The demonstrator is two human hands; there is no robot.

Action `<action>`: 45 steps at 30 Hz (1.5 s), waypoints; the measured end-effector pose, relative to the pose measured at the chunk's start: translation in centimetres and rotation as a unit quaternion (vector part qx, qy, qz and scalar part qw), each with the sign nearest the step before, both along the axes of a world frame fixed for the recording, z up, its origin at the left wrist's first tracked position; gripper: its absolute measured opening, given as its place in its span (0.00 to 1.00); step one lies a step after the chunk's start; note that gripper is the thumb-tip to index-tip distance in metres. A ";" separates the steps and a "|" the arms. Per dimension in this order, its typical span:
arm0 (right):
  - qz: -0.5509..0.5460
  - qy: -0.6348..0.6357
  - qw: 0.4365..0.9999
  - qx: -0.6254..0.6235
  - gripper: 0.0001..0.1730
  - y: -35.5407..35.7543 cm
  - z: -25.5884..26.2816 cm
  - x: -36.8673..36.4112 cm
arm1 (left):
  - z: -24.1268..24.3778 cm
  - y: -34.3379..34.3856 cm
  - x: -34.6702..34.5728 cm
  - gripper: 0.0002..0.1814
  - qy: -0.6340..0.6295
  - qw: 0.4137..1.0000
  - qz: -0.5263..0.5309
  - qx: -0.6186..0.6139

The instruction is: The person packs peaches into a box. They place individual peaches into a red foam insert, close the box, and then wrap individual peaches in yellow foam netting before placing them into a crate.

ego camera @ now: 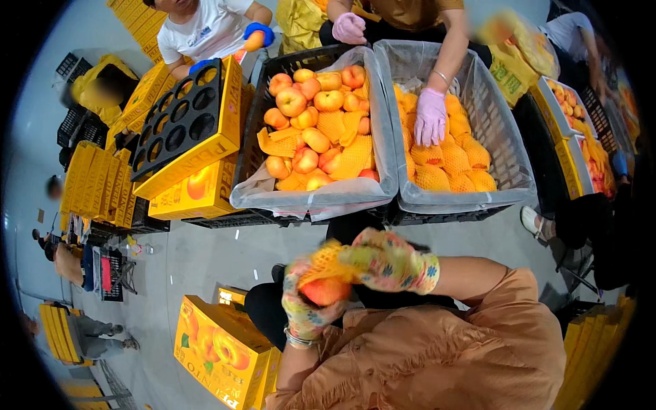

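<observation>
My left hand (308, 302), in a floral-patterned glove, holds a red-orange peach (326, 291) over my lap. A yellow foam net sleeve (328, 259) lies partly over the fruit. My right hand (392, 260), in a matching glove and blurred, is closed on the net's edge at the fruit's upper right. Ahead stands a lined crate (312, 197) of bare flat peaches (292, 101) with loose foam nets (357, 156) among them. Beside it on the right, a second lined crate (461, 202) holds peaches in foam nets (455, 156).
Across the crates, a co-worker's pink-gloved hand (430, 118) reaches into the right crate. Another person in blue gloves (259, 36) holds a peach at upper left. A yellow carton with a black tray (177, 120) leans left of the crates; printed cartons (220, 353) stand at lower left.
</observation>
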State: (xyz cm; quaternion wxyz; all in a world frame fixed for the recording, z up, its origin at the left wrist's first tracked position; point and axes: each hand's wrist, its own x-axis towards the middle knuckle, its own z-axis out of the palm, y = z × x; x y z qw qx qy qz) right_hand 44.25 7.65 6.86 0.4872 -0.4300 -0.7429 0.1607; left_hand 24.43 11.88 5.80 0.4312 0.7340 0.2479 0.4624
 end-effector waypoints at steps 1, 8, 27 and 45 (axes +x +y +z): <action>0.023 0.018 0.999 -0.043 0.24 -0.4 1.2 -0.8 | 0.4 0.8 0.1 0.38 0.123 0.961 0.121 0.218; -0.034 0.196 0.977 -0.076 0.49 -0.3 3.8 0.0 | 1.1 2.3 3.2 0.37 0.042 0.968 0.096 0.229; -0.507 -0.221 0.771 -0.315 0.53 4.3 -11.5 37.7 | -7.8 7.3 -0.7 0.33 -0.026 0.955 0.100 -0.278; -0.426 0.098 0.881 -0.182 0.12 9.3 -7.3 36.7 | -9.2 7.5 -1.1 0.37 -0.129 0.929 0.084 -0.336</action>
